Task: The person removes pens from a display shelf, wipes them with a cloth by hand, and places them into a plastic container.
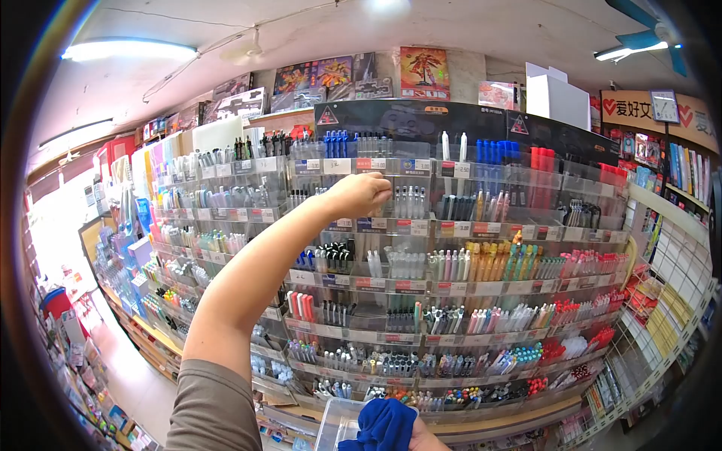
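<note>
My left arm reaches up across the pen rack. My left hand is closed, fingers curled down, in front of the second row of compartments, just below the price labels of the top row. Anything inside its fingers is hidden. Right beside it stand several clear-barrelled pens. At the bottom edge my right hand, only partly in view, is closed on a bunched blue cloth. A clear plastic box is next to the cloth, partly covered by it; whether the hand also grips the box cannot be seen.
The tiered clear acrylic rack is packed with pens and markers. Toy boxes line the top. A white wire grid stands at the right. On the left, an aisle floor runs past more shelving.
</note>
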